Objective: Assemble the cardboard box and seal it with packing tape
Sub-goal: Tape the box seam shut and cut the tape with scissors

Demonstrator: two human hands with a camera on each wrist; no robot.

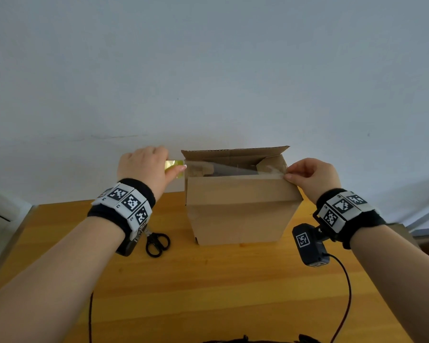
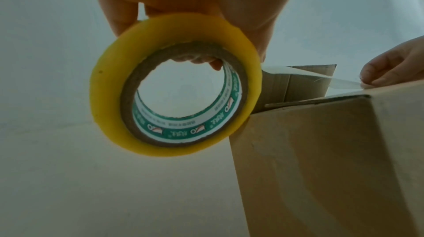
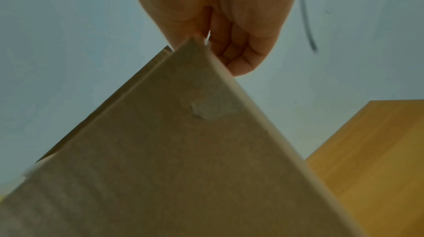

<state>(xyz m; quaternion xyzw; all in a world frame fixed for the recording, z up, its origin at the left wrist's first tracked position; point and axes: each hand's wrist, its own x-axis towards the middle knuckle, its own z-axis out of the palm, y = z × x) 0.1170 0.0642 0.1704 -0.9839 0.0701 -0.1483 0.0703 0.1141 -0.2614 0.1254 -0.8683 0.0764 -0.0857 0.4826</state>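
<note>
The cardboard box (image 1: 240,209) stands on the bench (image 1: 208,288), flaps up. The left hand (image 1: 144,167) grips the tape roll (image 2: 174,84) beside it; the right hand (image 1: 312,177) pinches the tape strip (image 1: 233,169) at the box's right corner.

Black-handled scissors (image 1: 156,243) lie on the wooden table (image 1: 233,293) — blades hidden, loops toward the near edge. A plain pale wall (image 1: 208,70) rises behind, and two dark cables (image 1: 346,288) trail across the tabletop.

Scissors (image 1: 157,243) lie left of the box (image 1: 240,211)
</note>
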